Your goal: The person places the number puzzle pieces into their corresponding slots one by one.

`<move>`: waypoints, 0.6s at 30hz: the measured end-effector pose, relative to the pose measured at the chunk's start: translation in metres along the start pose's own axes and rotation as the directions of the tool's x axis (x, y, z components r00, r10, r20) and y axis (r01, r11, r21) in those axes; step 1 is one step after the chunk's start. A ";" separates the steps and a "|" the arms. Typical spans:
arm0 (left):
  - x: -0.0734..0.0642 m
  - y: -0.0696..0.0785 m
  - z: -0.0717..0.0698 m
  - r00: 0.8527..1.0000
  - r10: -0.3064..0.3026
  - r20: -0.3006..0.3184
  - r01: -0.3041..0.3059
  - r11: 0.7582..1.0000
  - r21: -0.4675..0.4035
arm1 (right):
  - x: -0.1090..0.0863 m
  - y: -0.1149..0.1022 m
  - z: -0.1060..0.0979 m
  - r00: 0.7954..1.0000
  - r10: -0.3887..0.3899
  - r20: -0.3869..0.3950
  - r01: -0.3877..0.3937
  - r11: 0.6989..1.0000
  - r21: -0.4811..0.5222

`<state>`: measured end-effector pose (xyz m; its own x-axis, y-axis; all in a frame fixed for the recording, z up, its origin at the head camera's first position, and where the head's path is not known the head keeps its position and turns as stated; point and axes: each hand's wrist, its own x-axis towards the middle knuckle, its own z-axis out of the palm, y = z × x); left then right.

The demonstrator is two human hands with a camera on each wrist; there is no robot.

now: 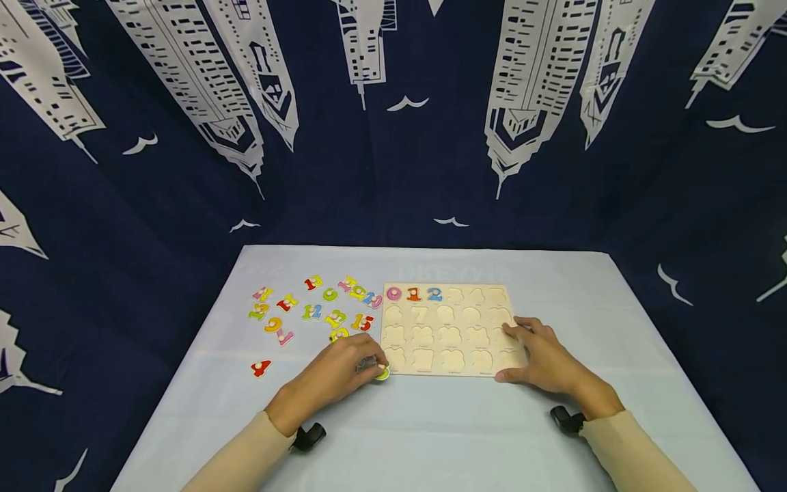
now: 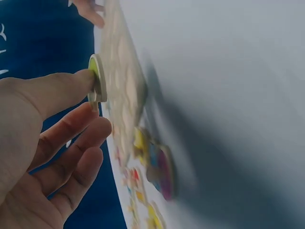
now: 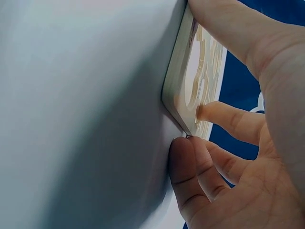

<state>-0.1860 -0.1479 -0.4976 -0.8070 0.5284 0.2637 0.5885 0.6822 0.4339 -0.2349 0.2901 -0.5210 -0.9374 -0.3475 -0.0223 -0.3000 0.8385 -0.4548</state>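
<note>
In the head view my left hand (image 1: 347, 365) is at the front left corner of a wooden number puzzle board (image 1: 433, 342). It pinches a lime-green puzzle piece (image 2: 98, 78) between thumb and fingertips; the piece stands on edge in the left wrist view, its figure hidden. My right hand (image 1: 544, 355) rests at the board's front right corner, thumb along the front edge, index fingertip on top and other fingers beside the edge. A pink 0 (image 1: 394, 294), a red-orange 1 (image 1: 414, 294) and a blue 2 (image 1: 434, 294) sit in the top row recesses.
Several loose colored number pieces lie left of the board, among them a red 4 (image 1: 261, 368), a red-and-green 15 (image 1: 362, 322) and a blue-and-green 12 (image 1: 311, 311). A white cloth (image 1: 430, 437) covers the table. Behind hangs a dark blue curtain (image 1: 369, 178) with white buildings.
</note>
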 end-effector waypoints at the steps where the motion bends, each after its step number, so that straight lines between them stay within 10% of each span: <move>1: 0.006 0.002 0.000 1.000 0.013 -0.005 -0.013 1.000 -0.004 | 0.000 0.000 -0.001 1.000 -0.003 -0.002 0.003 1.000 -0.002; 18: 0.140 0.022 0.047 0.995 -0.074 -0.071 0.075 0.997 0.012 | -0.002 -0.002 -0.002 1.000 0.006 0.014 -0.006 1.000 -0.003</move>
<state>-0.2839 -0.0353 -0.4911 -0.8497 0.4393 0.2914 0.5269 0.7261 0.4417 -0.2326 0.2898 -0.5186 -0.9365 -0.3486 -0.0376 -0.2951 0.8416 -0.4524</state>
